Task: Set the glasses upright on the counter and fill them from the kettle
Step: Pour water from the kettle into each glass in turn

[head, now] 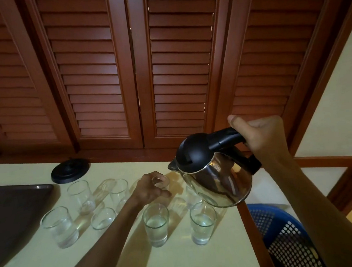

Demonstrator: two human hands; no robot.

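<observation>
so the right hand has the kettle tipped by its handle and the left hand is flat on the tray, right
Not quite. In the head view the left hand is not on the tray; it grips a glass on the counter. The right hand does hold the tipped kettle by its handle.

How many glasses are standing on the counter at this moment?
7 visible: far-left glass, back-left glass, small glass, tall glass, held glass in the left hand, two water-filled glasses. The kettle partly hides what may be another.
</observation>
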